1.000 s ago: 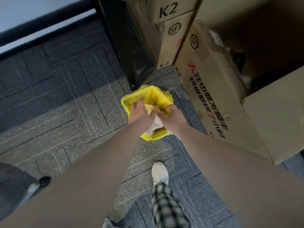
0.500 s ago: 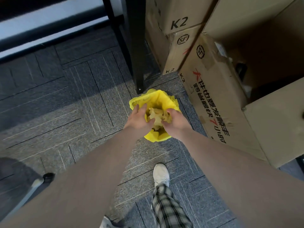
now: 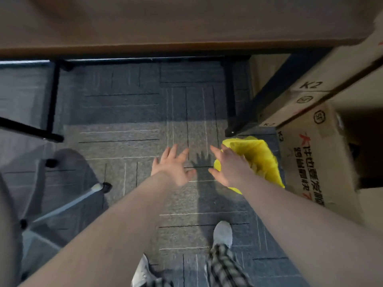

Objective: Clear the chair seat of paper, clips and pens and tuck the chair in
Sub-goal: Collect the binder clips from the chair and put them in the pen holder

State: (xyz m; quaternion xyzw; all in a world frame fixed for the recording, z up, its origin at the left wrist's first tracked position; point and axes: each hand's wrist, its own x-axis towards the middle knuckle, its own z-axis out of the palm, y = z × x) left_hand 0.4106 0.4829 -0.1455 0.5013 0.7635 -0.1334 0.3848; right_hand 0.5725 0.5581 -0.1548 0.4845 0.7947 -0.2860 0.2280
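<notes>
Both my hands hover over the grey carpet with fingers spread and nothing in them. My left hand (image 3: 173, 165) is left of my right hand (image 3: 229, 167), a gap between them. Just right of and partly behind my right hand sits a yellow bag-lined bin (image 3: 259, 158) on the floor; its contents are not visible. The chair (image 3: 68, 206) shows only at the far left as blurred metal legs with black castors; its seat is out of view.
A brown desk (image 3: 186, 23) spans the top, with black legs (image 3: 231, 94) below it. Stacked cardboard boxes (image 3: 310, 154) stand at the right beside the bin. My white shoes and checked trousers (image 3: 222, 235) are at the bottom.
Both hands have left the yellow bin, where they were pressing crumpled paper down, and are now open and apart. The view has swung left and up toward the desk.
</notes>
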